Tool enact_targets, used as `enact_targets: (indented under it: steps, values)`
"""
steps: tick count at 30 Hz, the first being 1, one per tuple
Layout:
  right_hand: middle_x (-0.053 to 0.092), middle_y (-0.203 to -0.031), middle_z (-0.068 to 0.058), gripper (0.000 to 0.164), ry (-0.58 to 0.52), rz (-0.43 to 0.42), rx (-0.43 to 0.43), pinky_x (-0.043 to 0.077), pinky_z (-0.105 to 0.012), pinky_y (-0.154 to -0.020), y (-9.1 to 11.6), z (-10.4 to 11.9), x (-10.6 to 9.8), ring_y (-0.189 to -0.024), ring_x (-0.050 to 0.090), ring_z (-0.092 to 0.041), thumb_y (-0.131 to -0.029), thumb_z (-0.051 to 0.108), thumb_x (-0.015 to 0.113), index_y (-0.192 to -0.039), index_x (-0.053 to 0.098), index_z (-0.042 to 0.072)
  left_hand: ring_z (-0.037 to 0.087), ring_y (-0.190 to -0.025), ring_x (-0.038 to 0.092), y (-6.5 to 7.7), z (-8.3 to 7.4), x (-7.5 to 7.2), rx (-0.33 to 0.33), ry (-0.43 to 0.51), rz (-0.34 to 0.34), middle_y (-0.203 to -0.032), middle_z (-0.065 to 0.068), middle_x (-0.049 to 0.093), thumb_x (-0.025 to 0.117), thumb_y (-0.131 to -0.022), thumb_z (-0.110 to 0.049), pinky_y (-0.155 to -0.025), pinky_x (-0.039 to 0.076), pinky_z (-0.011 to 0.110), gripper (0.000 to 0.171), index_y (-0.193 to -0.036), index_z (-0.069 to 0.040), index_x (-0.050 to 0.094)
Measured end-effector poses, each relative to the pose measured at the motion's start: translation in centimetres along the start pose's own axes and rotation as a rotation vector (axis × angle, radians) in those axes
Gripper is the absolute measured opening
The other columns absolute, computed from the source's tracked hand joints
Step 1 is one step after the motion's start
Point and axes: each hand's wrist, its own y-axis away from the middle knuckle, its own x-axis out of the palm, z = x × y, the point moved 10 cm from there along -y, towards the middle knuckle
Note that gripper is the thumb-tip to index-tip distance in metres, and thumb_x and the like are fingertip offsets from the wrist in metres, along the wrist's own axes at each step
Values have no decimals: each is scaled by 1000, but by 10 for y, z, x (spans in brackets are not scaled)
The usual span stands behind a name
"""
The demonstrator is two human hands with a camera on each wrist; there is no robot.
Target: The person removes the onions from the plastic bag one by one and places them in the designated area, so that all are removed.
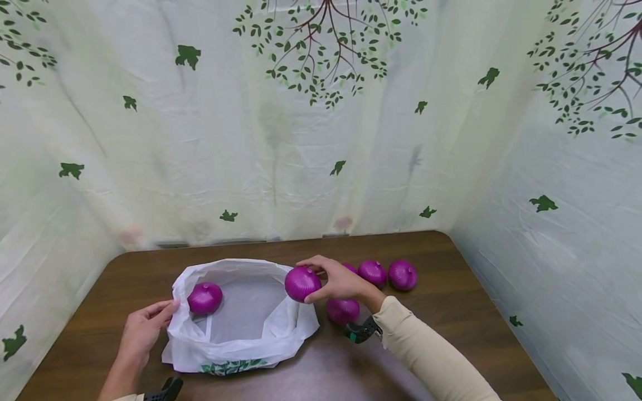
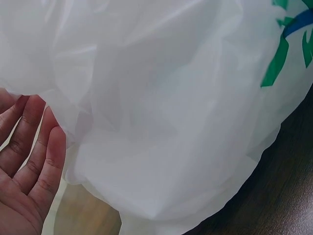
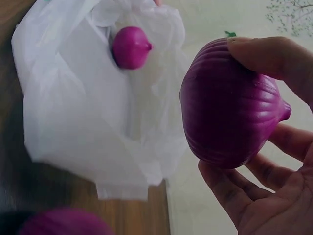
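A white plastic bag with a green print stands with its mouth spread wide on the table. Inside it, toward the left, lies one purple onion. My left hand pinches the bag's left rim between thumb and fingers; in the left wrist view its fingertips meet the plastic. With thumb and fingers around it, my right hand holds another purple onion at the bag's right rim. The right wrist view shows this held onion close up, its pointed end toward the palm.
Several more purple onions stand right of the bag, among them a front onion, a back onion and the rightmost onion. The brown wooden table meets a leaf-patterned curtain behind and at both sides.
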Motion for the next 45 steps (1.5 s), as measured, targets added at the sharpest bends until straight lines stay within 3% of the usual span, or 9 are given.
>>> enact_targets:
  steps: [11, 25, 31, 38, 45]
  values:
    - [49, -132, -6, 74, 61, -62, 56, 50, -42, -91, 26, -21, -32, -120, 50, -27, -74, 18, 82, -140, 48, 17, 4, -75, 59, 0, 1, -1, -21, -31, -4, -97, -5, 64, 63, -89, -49, -73, 48, 22, 66, -123, 8, 59]
    - [48, -134, -15, 74, -25, -177, 85, 49, -45, -93, 59, -50, -67, -121, 48, -35, -75, 13, 82, -139, 47, 8, 4, -73, 58, 1, -2, 1, -10, -42, -18, -92, -7, 64, 63, -90, -47, -70, 47, 20, 65, -124, 9, 58]
    - [49, -133, -18, 71, -52, -219, 88, 46, -49, -96, 70, -62, -73, -124, 46, -39, -75, 10, 82, -137, 47, 5, 4, -72, 59, 0, -1, 0, -6, -36, -24, -88, -11, 63, 64, -89, -48, -69, 48, 20, 65, -122, 8, 60]
    - [48, -134, -19, 69, -27, -260, 97, 47, -49, -94, 82, -74, -74, -124, 46, -40, -75, 7, 81, -135, 48, 2, 4, -75, 58, 0, -3, 1, -11, -59, -9, -98, -3, 64, 61, -90, -50, -73, 48, 24, 68, -125, 7, 58]
    - [44, -133, -26, 66, -3, -288, 88, 44, -55, -96, 98, -54, -72, -122, 46, -46, -76, 3, 79, -134, 47, -5, 3, -74, 58, 1, -2, 1, -6, -47, -15, -95, -7, 64, 62, -90, -49, -69, 48, 19, 66, -124, 8, 59]
